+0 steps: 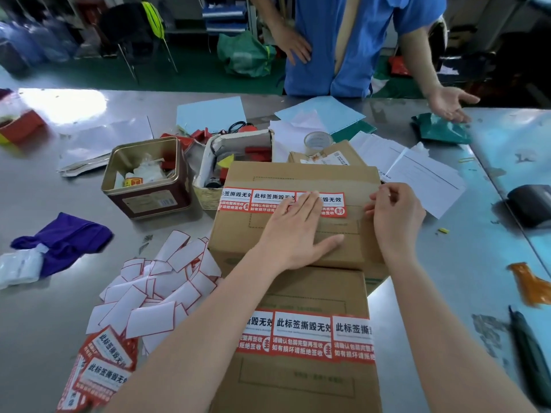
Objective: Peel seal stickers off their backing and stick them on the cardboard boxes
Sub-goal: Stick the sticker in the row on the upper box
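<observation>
A cardboard box (298,177) lies in the middle of the table with three red-and-white seal stickers (262,199) in a row across its top. My left hand (293,231) presses flat on the rightmost one, fingers straight. My right hand (393,213) rests on the box's right end with fingers curled and the thumb tip just right of the stickers; I see nothing in it. A nearer box (301,380) carries its own row of stickers (304,335). Unpeeled stickers (104,368) lie at the lower left beside a heap of white peeled backings (155,287).
An open metal tin (146,180) and a small basket (208,192) of odds and ends stand left of the far box. A tape roll (317,141) and papers (423,171) sit behind. A person in blue (357,40) stands across the table. Purple cloth (62,236) lies at left.
</observation>
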Motion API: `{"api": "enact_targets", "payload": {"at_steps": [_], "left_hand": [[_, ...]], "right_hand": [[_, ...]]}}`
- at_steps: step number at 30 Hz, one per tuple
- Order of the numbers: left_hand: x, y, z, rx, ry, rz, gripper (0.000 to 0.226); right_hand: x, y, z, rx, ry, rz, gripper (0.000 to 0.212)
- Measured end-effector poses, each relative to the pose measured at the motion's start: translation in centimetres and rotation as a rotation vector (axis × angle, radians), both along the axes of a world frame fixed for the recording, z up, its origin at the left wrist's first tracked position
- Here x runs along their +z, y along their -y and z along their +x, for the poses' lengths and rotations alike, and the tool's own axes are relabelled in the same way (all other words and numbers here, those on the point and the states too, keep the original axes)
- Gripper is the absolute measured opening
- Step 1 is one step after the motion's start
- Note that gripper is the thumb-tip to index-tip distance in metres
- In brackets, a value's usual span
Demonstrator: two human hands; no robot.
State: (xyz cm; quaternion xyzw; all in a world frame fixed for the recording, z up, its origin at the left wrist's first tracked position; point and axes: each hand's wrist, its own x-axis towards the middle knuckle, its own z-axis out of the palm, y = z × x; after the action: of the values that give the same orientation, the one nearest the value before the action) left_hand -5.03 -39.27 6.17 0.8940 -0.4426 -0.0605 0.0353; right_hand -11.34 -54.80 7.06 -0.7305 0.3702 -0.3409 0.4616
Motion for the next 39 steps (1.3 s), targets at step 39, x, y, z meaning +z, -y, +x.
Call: {"api": "enact_targets", "payload": {"at_steps": [39], "left_hand": [[0.2, -4.7, -1.1, 0.055, 0.041, -0.076, 0.061]], "right_hand": [[-1.1, -5.6, -2.4, 0.498, -0.456, -0.553, 0.045]]}}
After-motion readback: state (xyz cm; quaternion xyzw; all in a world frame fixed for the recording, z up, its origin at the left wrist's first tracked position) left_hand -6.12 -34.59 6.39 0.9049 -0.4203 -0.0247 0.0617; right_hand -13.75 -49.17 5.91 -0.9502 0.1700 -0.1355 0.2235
